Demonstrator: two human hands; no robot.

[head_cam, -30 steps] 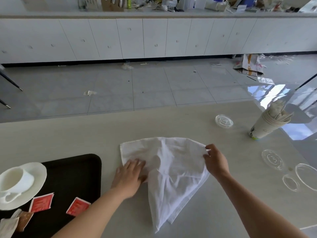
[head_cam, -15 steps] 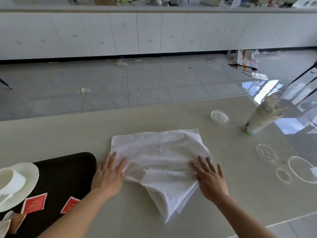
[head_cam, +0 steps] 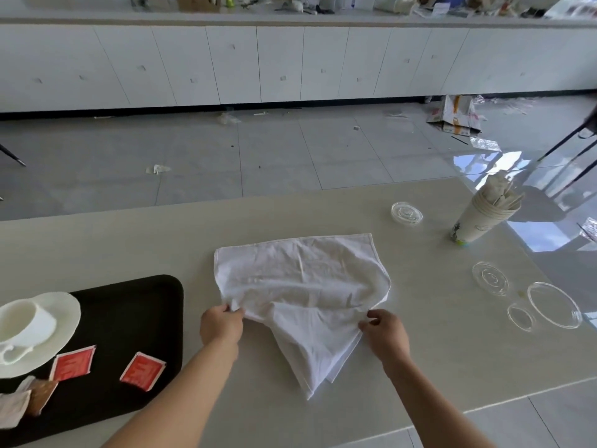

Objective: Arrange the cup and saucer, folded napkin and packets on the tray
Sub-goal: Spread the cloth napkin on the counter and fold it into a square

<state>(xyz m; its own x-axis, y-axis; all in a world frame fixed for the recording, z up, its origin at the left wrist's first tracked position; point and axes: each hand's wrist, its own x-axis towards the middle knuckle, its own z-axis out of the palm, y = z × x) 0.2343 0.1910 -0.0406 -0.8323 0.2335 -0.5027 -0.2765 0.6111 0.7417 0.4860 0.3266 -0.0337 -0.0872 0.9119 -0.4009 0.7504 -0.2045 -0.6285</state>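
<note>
Both hands, left hand [head_cam: 221,326] and right hand [head_cam: 384,334], pinch the napkin's [head_cam: 303,286] near edge on the table [head_cam: 420,367], right of tray [head_cam: 135,305]. Folding step in hand. Likely next: fold edge away, flatten, move onto tray beside packets [head_cam: 142,371] and cup [head_cam: 27,324].

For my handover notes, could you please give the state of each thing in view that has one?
white napkin: partly folded, on the table.
left hand: pinching the napkin's near edge.
right hand: pinching the napkin's near edge.
cup: on its saucer, on the black tray.
red packets: flat on the tray.
</note>
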